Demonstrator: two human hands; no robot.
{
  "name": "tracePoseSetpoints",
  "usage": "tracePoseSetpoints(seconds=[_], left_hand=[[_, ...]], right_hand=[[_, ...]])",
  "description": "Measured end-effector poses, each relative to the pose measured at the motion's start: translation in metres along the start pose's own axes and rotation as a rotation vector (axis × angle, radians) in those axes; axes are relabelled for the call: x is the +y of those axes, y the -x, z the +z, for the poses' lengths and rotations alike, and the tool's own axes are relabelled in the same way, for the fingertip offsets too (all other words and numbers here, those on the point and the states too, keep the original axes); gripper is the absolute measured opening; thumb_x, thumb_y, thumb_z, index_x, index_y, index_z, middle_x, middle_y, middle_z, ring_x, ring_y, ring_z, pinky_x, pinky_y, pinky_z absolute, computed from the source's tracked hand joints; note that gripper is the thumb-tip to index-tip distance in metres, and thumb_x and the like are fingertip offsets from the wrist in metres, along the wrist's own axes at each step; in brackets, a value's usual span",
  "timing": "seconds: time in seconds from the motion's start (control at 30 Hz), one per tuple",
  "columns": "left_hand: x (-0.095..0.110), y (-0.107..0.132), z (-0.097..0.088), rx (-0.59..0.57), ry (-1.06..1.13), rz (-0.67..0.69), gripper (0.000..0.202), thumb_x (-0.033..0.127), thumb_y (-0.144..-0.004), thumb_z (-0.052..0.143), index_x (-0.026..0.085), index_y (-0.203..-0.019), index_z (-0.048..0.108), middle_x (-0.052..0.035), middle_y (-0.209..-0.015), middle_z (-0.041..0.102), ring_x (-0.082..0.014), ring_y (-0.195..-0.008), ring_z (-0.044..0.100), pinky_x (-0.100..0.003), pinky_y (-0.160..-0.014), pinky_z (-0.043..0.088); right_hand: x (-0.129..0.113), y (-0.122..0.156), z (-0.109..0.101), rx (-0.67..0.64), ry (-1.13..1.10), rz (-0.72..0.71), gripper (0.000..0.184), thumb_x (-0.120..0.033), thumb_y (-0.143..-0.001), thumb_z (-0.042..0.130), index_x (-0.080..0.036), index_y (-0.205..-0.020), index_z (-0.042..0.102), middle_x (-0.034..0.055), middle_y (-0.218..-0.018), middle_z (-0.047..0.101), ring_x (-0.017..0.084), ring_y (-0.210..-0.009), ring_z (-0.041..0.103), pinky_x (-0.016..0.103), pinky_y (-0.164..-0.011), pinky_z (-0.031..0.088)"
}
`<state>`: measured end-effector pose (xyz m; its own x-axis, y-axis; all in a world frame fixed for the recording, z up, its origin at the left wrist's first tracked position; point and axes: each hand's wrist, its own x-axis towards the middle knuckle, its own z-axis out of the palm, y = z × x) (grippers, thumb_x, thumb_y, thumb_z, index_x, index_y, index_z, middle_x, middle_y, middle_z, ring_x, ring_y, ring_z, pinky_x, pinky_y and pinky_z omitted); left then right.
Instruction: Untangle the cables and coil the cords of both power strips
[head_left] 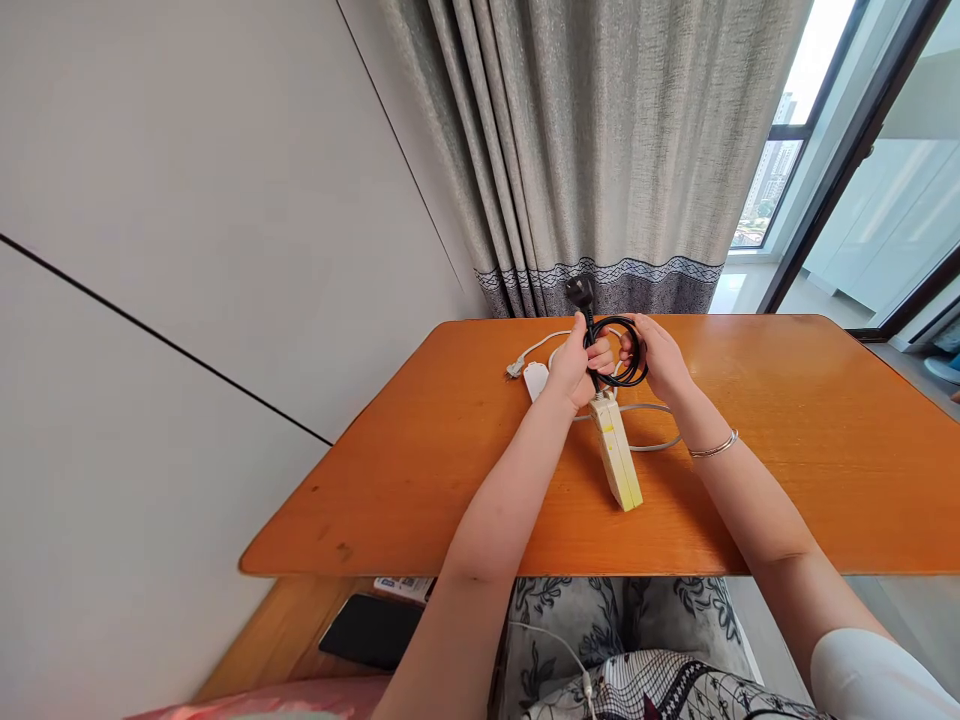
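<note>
My left hand [576, 362] is closed round a black power cable, with its black plug [580, 292] sticking up above my fingers. My right hand [661, 358] grips the coiled loop of the same black cable [636, 352] from the right. Below my hands a pale yellow power strip [619, 458] lies on the orange wooden table [420, 470], its length pointing toward me. The black cable seems to run into the strip's far end.
A white charger [535, 379] and a white cable [534, 350] lie just left of my left hand; a grey cable [656, 444] loops right of the strip. A dark phone [371, 631] rests on a lower ledge at the left. Grey curtains [592, 150] hang behind.
</note>
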<state>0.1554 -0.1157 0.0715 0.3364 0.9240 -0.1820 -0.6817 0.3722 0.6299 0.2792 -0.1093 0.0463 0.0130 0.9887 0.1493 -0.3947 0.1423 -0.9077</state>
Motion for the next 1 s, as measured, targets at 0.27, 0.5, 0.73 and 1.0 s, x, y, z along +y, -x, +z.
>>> tracePoseSetpoints(seconds=[0.27, 0.5, 0.73, 1.0], left_hand=[[0.003, 0.0, 0.001, 0.06, 0.061, 0.096, 0.053, 0.06, -0.098, 0.049, 0.015, -0.07, 0.054, 0.0119, -0.046, 0.02, -0.0019, -0.032, 0.019, -0.014, -0.034, 0.022], [0.017, -0.001, -0.004, 0.152, 0.163, 0.27, 0.05, 0.064, -0.094, 0.055, 0.018, -0.074, 0.052, 0.0122, -0.048, 0.02, -0.0031, -0.035, 0.021, -0.015, -0.035, 0.025], [0.027, -0.002, -0.011, 0.216, 0.224, 0.406, 0.052, 0.064, -0.096, 0.051, 0.018, -0.072, 0.05, 0.0118, -0.047, 0.022, -0.0031, -0.035, 0.022, -0.016, -0.037, 0.025], [0.051, 0.002, -0.022, 0.246, 0.271, 0.57, 0.055, 0.065, -0.1, 0.037, 0.02, -0.072, 0.049, 0.0102, -0.047, 0.023, -0.0046, -0.036, 0.024, -0.016, -0.04, 0.027]], right_hand=[[0.006, -0.002, -0.001, -0.018, 0.001, 0.044, 0.032, -0.052, -0.09, 0.065, -0.022, -0.101, 0.066, -0.002, -0.073, 0.068, 0.013, -0.061, 0.065, 0.022, -0.052, 0.048], [0.018, 0.005, -0.001, -0.394, 0.318, 0.066, 0.038, -0.046, -0.077, 0.08, -0.021, -0.102, 0.064, -0.0008, -0.085, 0.071, 0.014, -0.072, 0.063, 0.022, -0.057, 0.049], [0.037, 0.017, 0.008, -0.654, 0.818, 0.003, 0.056, -0.025, -0.054, 0.09, -0.022, -0.099, 0.056, -0.0036, -0.086, 0.067, 0.016, -0.076, 0.058, 0.028, -0.071, 0.047], [0.022, 0.025, 0.009, -0.52, 1.16, -0.075, 0.061, -0.016, -0.059, 0.076, -0.023, -0.111, 0.046, -0.0031, -0.072, 0.062, 0.017, -0.057, 0.054, 0.026, -0.053, 0.035]])
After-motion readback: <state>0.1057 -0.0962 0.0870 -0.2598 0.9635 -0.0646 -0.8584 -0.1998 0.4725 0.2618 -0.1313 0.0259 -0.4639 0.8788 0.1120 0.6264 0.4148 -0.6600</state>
